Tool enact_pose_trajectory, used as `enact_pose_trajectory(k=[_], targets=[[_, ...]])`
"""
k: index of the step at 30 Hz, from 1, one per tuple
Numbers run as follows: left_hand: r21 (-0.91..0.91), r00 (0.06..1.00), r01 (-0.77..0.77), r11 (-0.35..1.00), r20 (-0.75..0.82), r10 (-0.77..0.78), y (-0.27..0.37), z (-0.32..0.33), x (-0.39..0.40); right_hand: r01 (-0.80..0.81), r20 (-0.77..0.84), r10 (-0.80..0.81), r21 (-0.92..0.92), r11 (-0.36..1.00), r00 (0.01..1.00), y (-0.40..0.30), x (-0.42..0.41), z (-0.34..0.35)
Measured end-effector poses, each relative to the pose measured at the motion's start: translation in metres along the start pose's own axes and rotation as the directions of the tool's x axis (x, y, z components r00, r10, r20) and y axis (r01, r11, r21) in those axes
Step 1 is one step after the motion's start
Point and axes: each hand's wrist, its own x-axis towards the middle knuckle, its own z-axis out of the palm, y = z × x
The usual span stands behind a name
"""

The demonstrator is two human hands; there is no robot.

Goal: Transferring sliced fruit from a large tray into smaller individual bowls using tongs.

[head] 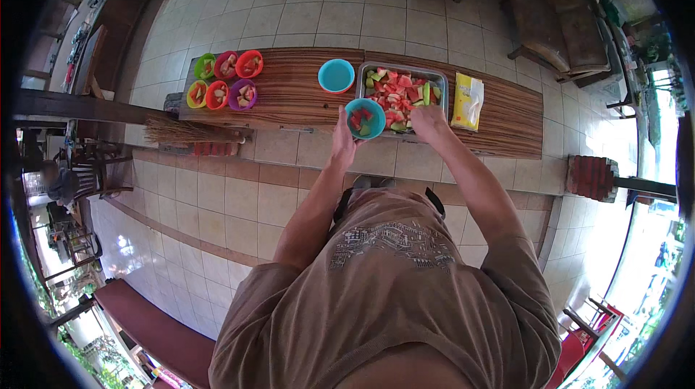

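Observation:
My left hand (343, 138) holds a teal plastic bowl (374, 131) with a few red and green fruit pieces in it, by the near left corner of a metal tray (445, 96). The tray is heaped with cut fruit (400, 90), red chunks that look like watermelon and green pieces. My right hand (429, 121) reaches into the tray's near right part; its fingertips are hidden, so whether they grip a piece does not show. Behind the held bowl, another teal bowl (336, 75) stands on the wooden table (293, 85), with a red-orange rim just showing beneath it.
Several colourful bowls (218, 94) of cut fruit stand in two rows at the table's left. A yellow and white soft packet (467, 102) lies right of the tray. A twig broom (187, 131) lies by the table's near left edge. A brown couch (559, 14) stands at the far right.

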Motion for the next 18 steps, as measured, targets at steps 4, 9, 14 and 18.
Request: enact_pose_trajectory(k=[4, 9, 14, 18], targets=[[-0.016, 1.0, -0.012, 1.0, -0.01, 0.012, 0.001, -0.004, -0.004, 0.003, 0.038, -0.003, -0.017, 1.0, 0.999, -0.011, 0.01, 0.0], [-0.008, 0.999, -0.002, 1.0, -0.053, 0.002, 0.0, -0.011, 0.0, -0.002, -0.014, 0.002, -0.001, 1.0, 1.0, -0.003, 0.004, -0.004], [-0.003, 1.0, -0.014, 1.0, -0.025, 0.014, -0.002, -0.014, 0.005, -0.057, 0.039, 0.056, 0.027, 0.998, 0.998, 0.031, -0.01, -0.008], [0.021, 0.993, 0.011, 1.0, -0.115, -0.008, -0.005, -0.01, 0.011, -0.129, 0.011, 0.132, 0.279, 0.951, 0.991, 0.047, -0.022, -0.024]])
